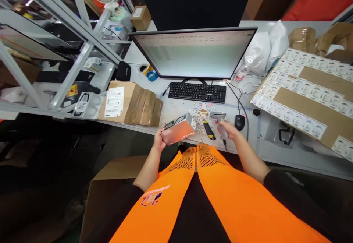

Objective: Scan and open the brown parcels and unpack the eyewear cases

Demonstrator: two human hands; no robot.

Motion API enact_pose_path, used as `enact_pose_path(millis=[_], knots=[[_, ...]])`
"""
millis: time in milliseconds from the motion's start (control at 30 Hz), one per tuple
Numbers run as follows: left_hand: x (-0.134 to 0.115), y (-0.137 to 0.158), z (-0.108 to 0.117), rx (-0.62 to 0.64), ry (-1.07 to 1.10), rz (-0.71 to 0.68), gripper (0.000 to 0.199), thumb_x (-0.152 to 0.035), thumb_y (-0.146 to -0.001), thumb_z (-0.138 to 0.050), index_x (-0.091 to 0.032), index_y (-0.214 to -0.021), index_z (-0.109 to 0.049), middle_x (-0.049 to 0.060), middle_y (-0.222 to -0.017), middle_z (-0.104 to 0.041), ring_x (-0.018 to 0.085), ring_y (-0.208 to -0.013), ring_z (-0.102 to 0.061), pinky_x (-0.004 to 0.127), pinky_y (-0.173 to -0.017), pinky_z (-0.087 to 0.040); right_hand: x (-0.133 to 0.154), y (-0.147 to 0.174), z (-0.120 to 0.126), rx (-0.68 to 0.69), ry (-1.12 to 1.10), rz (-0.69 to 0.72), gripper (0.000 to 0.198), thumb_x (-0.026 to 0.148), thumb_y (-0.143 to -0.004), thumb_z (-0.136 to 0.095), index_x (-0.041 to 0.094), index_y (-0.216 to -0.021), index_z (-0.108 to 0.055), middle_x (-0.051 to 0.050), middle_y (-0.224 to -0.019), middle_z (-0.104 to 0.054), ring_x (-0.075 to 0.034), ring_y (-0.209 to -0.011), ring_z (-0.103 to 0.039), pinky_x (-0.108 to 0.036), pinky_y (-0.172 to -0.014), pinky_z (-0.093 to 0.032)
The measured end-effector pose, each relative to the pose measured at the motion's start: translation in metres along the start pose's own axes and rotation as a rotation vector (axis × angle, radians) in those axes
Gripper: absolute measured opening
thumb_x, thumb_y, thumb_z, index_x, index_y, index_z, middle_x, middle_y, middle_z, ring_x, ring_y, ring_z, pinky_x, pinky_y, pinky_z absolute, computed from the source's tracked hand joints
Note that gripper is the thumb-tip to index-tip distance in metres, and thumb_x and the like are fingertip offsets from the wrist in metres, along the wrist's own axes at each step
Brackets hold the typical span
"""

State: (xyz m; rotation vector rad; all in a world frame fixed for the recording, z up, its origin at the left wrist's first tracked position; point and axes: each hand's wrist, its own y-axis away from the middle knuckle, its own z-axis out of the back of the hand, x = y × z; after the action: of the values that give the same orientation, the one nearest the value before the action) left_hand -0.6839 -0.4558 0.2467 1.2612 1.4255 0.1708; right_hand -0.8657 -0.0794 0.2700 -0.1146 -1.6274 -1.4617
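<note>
My left hand [160,138] is closed round the left end of a small orange-and-white product box [179,130], held tilted over the desk's front edge. In my right hand [227,129] is a pale handheld barcode scanner [223,129], its dark head pointing toward the keyboard and its cable hanging down toward me. Between the two hands lies a black-and-yellow box cutter [209,130] on the printed desk mat [190,106]. Just right of my right hand sits a black mouse [239,122].
A black keyboard [197,92] stands before a lit monitor [195,53]. Cardboard boxes [121,101] line the desk's left side. On the right, a cardboard sheet covered with labels [306,92] overhangs a bagged black item [285,132]. An open carton [110,176] is below left.
</note>
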Motion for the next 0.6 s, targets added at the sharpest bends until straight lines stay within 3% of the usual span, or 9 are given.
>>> enact_pose_path(millis=[67,100,200,267,367,500,600], knots=[[0.001,0.002,0.001,0.008,-0.017,0.01,0.081,-0.029,-0.077,-0.074,-0.015,-0.155,-0.059,0.008,-0.099,-0.082,0.024,-0.078,-0.077,0.034,-0.073,-0.063,0.011,0.015,0.024,0.322,-0.105,0.062,0.051,0.061,-0.093,-0.07,0.014,-0.114,-0.07,0.003,-0.062,-0.057,-0.015,-0.051,-0.051,-0.025,-0.05,-0.043],[0.002,0.004,0.001,0.018,-0.021,0.009,0.081,-0.028,-0.077,-0.075,-0.014,-0.155,-0.06,0.008,-0.099,-0.082,0.024,-0.078,-0.077,0.033,-0.072,-0.063,0.017,0.022,0.032,0.408,-0.111,0.088,0.052,0.063,-0.089,-0.074,0.015,-0.108,-0.071,0.004,-0.058,-0.056,-0.014,-0.048,-0.049,-0.025,-0.048,-0.041],[-0.002,0.007,-0.003,0.039,-0.028,-0.017,0.076,-0.027,-0.075,-0.076,-0.014,-0.148,-0.064,0.008,-0.098,-0.083,0.023,-0.076,-0.078,0.032,-0.07,-0.063,0.031,0.039,0.04,0.417,-0.058,0.146,0.05,0.064,-0.082,-0.082,0.017,-0.093,-0.07,0.002,-0.055,-0.058,-0.014,-0.044,-0.05,-0.024,-0.045,-0.041],[-0.018,0.0,-0.013,0.085,-0.068,-0.021,0.065,-0.03,-0.076,-0.08,-0.018,-0.139,-0.07,0.009,-0.098,-0.083,0.026,-0.078,-0.08,0.035,-0.069,-0.064,0.033,0.046,0.031,0.344,-0.013,0.172,0.05,0.064,-0.082,-0.082,0.016,-0.093,-0.071,0.002,-0.054,-0.058,-0.014,-0.044,-0.05,-0.024,-0.046,-0.043],[-0.072,-0.028,-0.046,0.266,-0.19,-0.047,0.042,-0.046,-0.09,-0.082,-0.028,-0.126,-0.076,0.014,-0.114,-0.081,0.035,-0.099,-0.081,0.046,-0.072,-0.067,0.023,0.033,0.011,0.131,0.092,0.182,0.052,0.064,-0.084,-0.076,0.018,-0.108,-0.074,0.0,-0.061,-0.065,-0.018,-0.052,-0.06,-0.028,-0.052,-0.05],[-0.168,-0.05,-0.098,0.413,-0.234,-0.247,0.047,-0.063,-0.1,-0.074,-0.031,-0.134,-0.072,0.013,-0.132,-0.074,0.034,-0.12,-0.075,0.052,-0.088,-0.068,-0.002,-0.028,-0.006,-0.194,0.377,0.312,0.032,0.051,-0.089,-0.061,0.025,-0.102,-0.076,-0.011,-0.086,-0.078,-0.034,-0.089,-0.081,-0.042,-0.08,-0.064],[-0.22,-0.042,-0.113,0.436,-0.252,-0.361,0.046,-0.07,-0.093,-0.073,-0.047,-0.133,-0.073,0.012,-0.136,-0.074,0.045,-0.121,-0.076,0.065,-0.079,-0.067,-0.029,-0.066,-0.017,-0.409,0.549,0.29,0.035,0.047,-0.085,-0.053,0.03,-0.105,-0.075,-0.014,-0.097,-0.08,-0.042,-0.11,-0.08,-0.051,-0.094,-0.063]])
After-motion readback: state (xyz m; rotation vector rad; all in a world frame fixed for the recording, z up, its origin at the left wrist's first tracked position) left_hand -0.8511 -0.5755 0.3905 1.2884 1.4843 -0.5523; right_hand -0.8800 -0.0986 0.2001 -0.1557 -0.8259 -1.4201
